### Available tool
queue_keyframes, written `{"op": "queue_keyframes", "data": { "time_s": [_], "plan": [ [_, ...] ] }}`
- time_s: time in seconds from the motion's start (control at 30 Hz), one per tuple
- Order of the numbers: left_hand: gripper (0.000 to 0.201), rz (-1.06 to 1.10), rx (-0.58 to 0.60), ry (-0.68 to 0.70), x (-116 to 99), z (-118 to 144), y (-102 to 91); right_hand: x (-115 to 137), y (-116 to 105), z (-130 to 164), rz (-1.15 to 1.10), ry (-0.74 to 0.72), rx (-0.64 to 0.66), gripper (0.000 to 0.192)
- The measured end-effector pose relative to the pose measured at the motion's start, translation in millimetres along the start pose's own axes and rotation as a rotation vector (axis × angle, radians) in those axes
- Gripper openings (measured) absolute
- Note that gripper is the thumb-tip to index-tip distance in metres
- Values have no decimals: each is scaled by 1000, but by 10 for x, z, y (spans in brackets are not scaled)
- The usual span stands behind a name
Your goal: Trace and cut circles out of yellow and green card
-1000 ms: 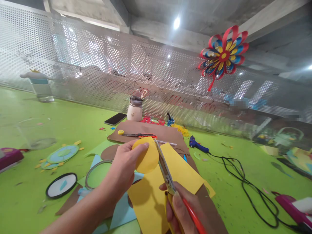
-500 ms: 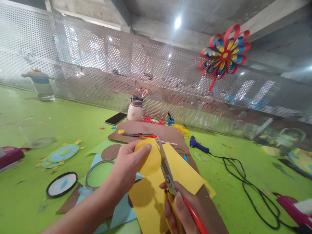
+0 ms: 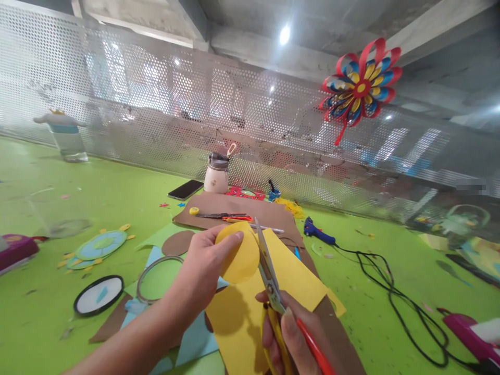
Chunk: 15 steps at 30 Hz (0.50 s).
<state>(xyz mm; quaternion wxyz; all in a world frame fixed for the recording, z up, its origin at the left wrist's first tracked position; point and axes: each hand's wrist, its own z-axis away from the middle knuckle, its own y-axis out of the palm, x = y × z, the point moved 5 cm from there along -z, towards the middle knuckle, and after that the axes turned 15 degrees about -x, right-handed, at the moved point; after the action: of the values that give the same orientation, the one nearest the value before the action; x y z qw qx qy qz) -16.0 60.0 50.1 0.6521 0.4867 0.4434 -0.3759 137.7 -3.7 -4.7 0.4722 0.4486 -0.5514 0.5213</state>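
Head view, sole entry.

Item: yellow paper disc (image 3: 240,260), centre of frame, raised above the counter (image 3: 136,200); pinched at its upper left between thumb and fingers of the left hand (image 3: 201,255).

Item: scissors (image 3: 269,278), one red and one yellow handle, lower centre to right; gripped by the right hand (image 3: 292,329), fingers curled about the handles. Blades point up the frame, just beside the disc's right edge; contact cannot be told.

Beneath: yellow paper sheets (image 3: 299,273), brown paper (image 3: 234,204), blue paper (image 3: 197,341).

Left of frame: grey ring (image 3: 139,285), black-rimmed disc (image 3: 97,298), turtle-like paper craft (image 3: 102,246).

Upper centre: phone (image 3: 185,189), pale lidded jar (image 3: 216,178).

Right: blue glue gun (image 3: 321,234), cable (image 3: 385,260); paper flower (image 3: 361,87) at upper right.

Condition, by judgement: a blade angled too far inward could nick the disc's curve; a loose pinch could let the thin paper bend or turn; left fingers shifting rightward could meet the blades.
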Motion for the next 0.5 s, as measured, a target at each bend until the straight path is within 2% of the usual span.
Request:
{"op": "queue_keyframes", "data": {
  "time_s": [0.5],
  "plan": [
    [22,6,34,6,61,10,20,73,-18,40,-10,-16,-73,64]
  ]
}}
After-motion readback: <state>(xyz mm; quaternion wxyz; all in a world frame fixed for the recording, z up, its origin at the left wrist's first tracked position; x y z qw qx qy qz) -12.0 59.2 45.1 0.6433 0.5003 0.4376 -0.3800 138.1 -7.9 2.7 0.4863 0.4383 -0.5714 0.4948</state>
